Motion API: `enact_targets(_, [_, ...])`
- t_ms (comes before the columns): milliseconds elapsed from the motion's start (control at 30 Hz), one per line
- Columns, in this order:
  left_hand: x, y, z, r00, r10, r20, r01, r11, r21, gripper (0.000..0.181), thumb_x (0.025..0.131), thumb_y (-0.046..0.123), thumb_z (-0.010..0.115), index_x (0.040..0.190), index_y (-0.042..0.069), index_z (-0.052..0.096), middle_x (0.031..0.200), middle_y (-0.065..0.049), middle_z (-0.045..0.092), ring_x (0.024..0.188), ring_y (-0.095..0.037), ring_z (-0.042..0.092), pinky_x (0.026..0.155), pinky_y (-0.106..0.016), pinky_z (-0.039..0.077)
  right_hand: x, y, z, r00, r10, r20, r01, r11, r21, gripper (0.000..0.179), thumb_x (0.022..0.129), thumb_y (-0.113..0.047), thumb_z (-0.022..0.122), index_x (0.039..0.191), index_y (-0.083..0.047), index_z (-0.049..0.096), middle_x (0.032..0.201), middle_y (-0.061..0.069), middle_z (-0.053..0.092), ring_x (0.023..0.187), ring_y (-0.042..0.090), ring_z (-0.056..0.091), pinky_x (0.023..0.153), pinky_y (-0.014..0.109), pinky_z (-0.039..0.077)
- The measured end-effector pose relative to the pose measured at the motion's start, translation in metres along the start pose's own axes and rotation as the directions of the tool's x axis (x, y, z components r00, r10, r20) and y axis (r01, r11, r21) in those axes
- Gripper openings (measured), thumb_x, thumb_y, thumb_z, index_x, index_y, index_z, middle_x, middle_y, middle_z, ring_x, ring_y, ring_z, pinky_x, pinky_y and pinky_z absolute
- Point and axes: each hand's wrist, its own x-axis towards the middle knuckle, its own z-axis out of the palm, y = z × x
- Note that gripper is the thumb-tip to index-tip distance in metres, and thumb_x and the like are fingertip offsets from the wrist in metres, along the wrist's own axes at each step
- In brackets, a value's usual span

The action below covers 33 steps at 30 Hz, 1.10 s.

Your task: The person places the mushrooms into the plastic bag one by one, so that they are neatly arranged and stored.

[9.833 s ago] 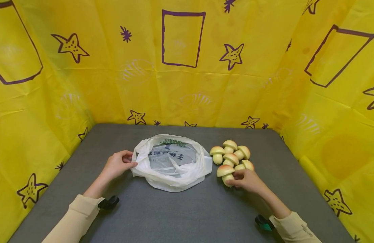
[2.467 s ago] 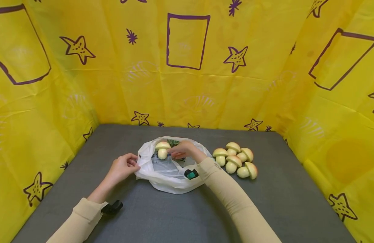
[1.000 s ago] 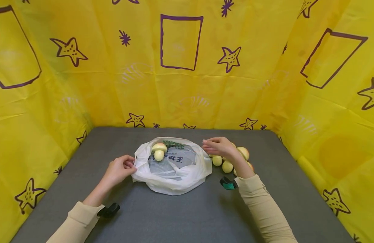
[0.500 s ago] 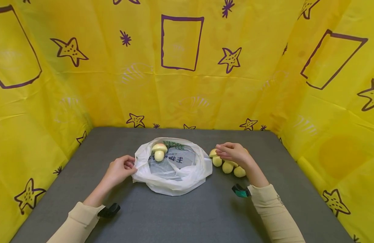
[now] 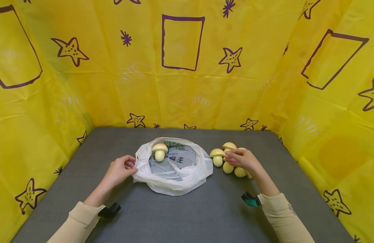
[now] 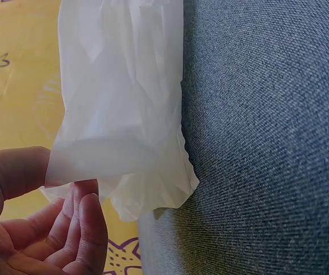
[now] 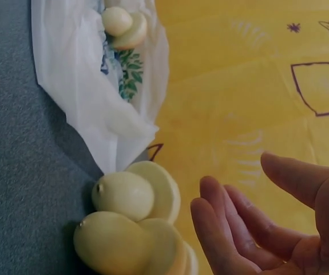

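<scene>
My left hand [image 5: 119,171] pinches the left rim of a white plastic bag [image 5: 177,187] between thumb and fingers; the left wrist view shows the thin film of the bag [image 6: 110,114] in that pinch. The bag's mouth is spread wide, and one toy mushroom [image 5: 159,156] with a pale stem and reddish-topped cap lies inside. Over the right-hand cluster hovers my right hand [image 5: 244,161], fingers extended and thumb apart, with nothing held. It partly hides several toy mushrooms; the leftmost mushroom [image 5: 217,158] is in plain sight. In the right wrist view a mushroom [image 7: 124,192] sits below the bag's edge.
A dark grey table [image 5: 174,219] carries everything. Yellow patterned cloth [image 5: 187,98] encloses its back and both sides. The mushroom cluster stands close to the bag's right edge.
Earlier, my right hand carried a mushroom from the cluster into the bag and let it go. It has since moved back right over the cluster. My left hand has stayed at the rim.
</scene>
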Motion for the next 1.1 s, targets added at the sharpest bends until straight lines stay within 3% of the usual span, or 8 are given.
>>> enact_targets(500, [0.001,0.0,0.0,1.0,0.0,0.006,0.0,1.0,-0.004,0.031,0.077,0.011,0.072,0.104,-0.002,0.063,0.081,-0.006,0.064,0.07,-0.014,0.058,0.061,-0.023,0.046,-0.018,0.024,-0.009,1.0,-0.001,-0.013,0.001,1.0,-0.003,0.051,0.093,-0.027,0.06,0.122,0.014,0.054,0.107,0.021,0.068,0.097,0.026,0.069,0.084,0.04,0.053])
enact_targets(667, [0.0,0.001,-0.001,1.0,0.001,-0.002,-0.001,1.0,0.001,0.033,0.076,0.011,0.073,0.104,-0.002,0.063,0.081,-0.007,0.065,0.07,-0.013,0.059,0.061,-0.022,0.046,-0.022,0.032,-0.012,1.0,0.014,0.004,-0.014,0.999,0.033,0.049,0.093,-0.024,0.059,0.121,0.016,0.053,0.108,0.024,0.067,0.095,0.025,0.069,0.083,0.037,0.054])
enact_targets(867, [-0.001,0.003,-0.002,1.0,0.008,-0.004,-0.008,1.0,0.014,0.033,0.075,0.011,0.074,0.104,-0.002,0.063,0.08,-0.006,0.065,0.069,-0.013,0.059,0.061,-0.024,0.045,-0.029,0.039,-0.016,1.0,-0.001,0.027,0.001,1.0,-0.005,0.052,0.094,-0.025,0.058,0.124,0.017,0.05,0.111,0.025,0.066,0.098,0.028,0.068,0.083,0.036,0.054])
enact_targets(1100, [-0.001,0.004,-0.001,1.0,-0.003,0.006,0.003,1.0,0.014,0.034,0.075,0.012,0.074,0.105,-0.002,0.063,0.08,-0.006,0.065,0.07,-0.012,0.059,0.061,-0.024,0.044,-0.038,0.047,-0.019,0.999,0.043,0.018,-0.043,0.999,-0.02,0.052,0.094,-0.026,0.058,0.123,0.016,0.051,0.108,0.024,0.067,0.095,0.027,0.069,0.082,0.038,0.054])
